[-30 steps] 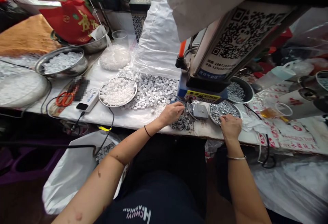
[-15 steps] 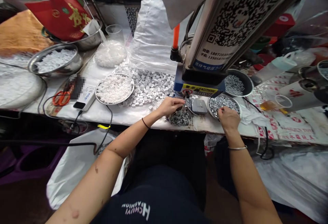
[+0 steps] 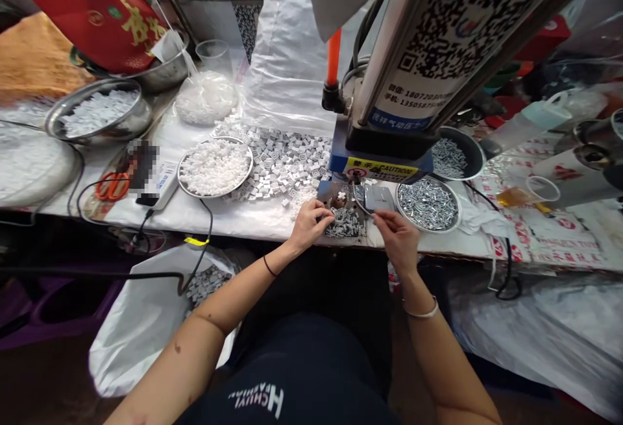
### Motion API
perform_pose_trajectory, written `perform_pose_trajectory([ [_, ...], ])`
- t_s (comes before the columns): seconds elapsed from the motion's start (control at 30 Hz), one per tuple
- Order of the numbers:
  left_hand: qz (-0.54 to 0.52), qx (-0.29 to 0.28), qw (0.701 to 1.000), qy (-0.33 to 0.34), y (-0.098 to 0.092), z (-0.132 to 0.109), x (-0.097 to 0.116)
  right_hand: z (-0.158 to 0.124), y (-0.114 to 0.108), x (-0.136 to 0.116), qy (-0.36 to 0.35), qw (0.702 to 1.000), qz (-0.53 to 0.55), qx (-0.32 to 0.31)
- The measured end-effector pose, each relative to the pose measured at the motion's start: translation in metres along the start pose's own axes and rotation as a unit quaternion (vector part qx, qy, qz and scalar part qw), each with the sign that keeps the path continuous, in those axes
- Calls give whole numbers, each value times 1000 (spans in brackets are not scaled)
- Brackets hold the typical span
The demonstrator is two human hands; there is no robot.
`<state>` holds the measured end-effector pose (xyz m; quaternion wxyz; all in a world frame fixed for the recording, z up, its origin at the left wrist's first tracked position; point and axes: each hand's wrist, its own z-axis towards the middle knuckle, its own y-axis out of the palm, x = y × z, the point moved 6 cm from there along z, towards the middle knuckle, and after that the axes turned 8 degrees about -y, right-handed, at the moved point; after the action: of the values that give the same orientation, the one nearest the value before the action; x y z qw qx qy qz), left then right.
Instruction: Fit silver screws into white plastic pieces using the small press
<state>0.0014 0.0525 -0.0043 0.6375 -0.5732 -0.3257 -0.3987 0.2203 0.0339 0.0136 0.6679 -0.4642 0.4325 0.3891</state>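
My left hand (image 3: 307,225) is closed in a pinch at the left edge of a pile of small metal parts (image 3: 344,224). Whatever its fingertips hold is too small to make out. With thumb and fingers pressed together, my right hand (image 3: 400,238) is just in front of a grey metal block (image 3: 380,198) under the press (image 3: 382,164). Its grip hides what it may hold. Right of it stands a round dish of shiny metal pins (image 3: 428,204). A small white piece (image 3: 341,196) sits on the press base behind the metal pile.
White square pieces (image 3: 287,159) lie heaped behind my left hand, beside a dish of small white parts (image 3: 214,167). A dark bowl (image 3: 472,152) of metal parts stands at the right. Orange scissors (image 3: 111,185), a power strip (image 3: 164,185) and cables are at the left.
My right hand has left the dish of pins and moved left to the front of the press. My left hand has drawn back from under the press toward me, beside the metal pile.
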Motion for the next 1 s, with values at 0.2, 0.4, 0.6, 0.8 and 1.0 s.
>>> perform_pose_trajectory([
  [0.2,-197,-33,977,-78,-4,-3,7,-16,43,-22,45,987,151,-32],
  [0.4,-468,-113,842,-245,15,-14,8,-17,61,-37,-12,993,106,-56],
  [0.6,-511,-99,807,-280,15,-17,10,-18,63,-49,-104,989,-9,-107],
  [0.8,-372,-84,896,-229,-3,-17,-14,-21,64,-53,-154,975,-95,-132],
  [1.0,112,127,978,-124,-73,6,-67,-28,65,-30,-10,994,32,-99],
])
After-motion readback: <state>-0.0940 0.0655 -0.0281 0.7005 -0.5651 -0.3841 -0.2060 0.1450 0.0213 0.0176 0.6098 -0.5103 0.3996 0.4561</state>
